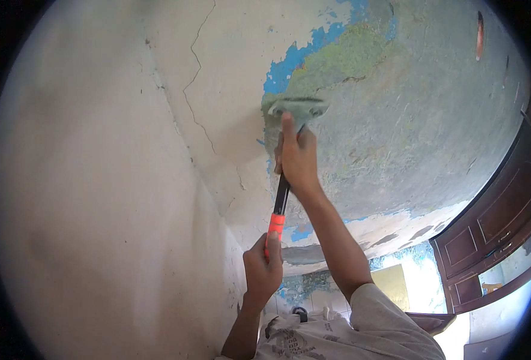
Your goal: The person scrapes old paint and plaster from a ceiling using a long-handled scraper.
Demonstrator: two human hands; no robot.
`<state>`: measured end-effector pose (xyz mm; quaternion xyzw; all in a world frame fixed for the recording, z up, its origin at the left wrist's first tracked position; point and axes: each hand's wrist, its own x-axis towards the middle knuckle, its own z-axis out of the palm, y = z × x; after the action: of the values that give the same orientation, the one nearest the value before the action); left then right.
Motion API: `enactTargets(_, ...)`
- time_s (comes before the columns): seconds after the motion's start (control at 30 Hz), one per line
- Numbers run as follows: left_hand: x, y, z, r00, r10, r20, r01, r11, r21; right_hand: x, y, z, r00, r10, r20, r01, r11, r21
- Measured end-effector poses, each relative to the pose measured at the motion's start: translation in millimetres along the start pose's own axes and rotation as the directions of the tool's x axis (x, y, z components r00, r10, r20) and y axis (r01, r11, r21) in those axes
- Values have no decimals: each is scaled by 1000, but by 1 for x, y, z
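A long-handled wall scraper [282, 197] lies against the wall, its wide pale head [306, 109] at the border between white paint and bare grey plaster. My right hand [300, 159] is closed around the black shaft just below the head, with one finger stretched up onto it. Lower down, my left hand [263, 267] grips the orange handle end, thumb along it. Blue paint [286, 66] with a ragged edge shows just above the head. The blade edge is blurred, so its exact contact with the wall is hard to see.
A long crack [193, 54] runs down the white paint left of the scraper. The adjoining white wall [97, 210] meets it at a corner. At right stands a dark wooden cabinet [505, 204]. Pale floor tiles [328, 301] show below.
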<state>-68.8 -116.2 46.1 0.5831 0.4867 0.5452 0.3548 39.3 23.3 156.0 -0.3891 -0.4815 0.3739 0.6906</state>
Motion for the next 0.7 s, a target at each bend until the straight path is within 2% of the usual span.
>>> enactTargets(0.17, -3, 0, -1, 1000, -26, 2, 26, 1000, 4, 4, -3, 5, 996, -8, -84, 11, 999, 36)
enactTargets(0.27, 0, -4, -3, 1000, -20, 0, 20, 1000, -9, 0, 7, 0, 999, -42, 3, 42, 999, 3)
enactTargets(0.37, -2, 3, 5, 1000, -10, 8, 10, 999, -30, 8, -12, -7, 999, -18, 36, 19, 999, -41)
enactTargets(0.47, -1, -1, 3, 1000, -12, 8, 12, 1000, 1, 3, -11, 2, 998, -28, -55, 29, 999, 20)
enactTargets(0.53, 1, -8, -1, 1000, 0, -26, 1, 1000, 29, 0, -1, 1, 999, -13, -39, 13, 1000, -10)
enactTargets(0.7, 0, 3, 7, 1000, 2, 6, -2, 1000, -12, 9, -10, -5, 999, -39, 4, 39, 999, 13)
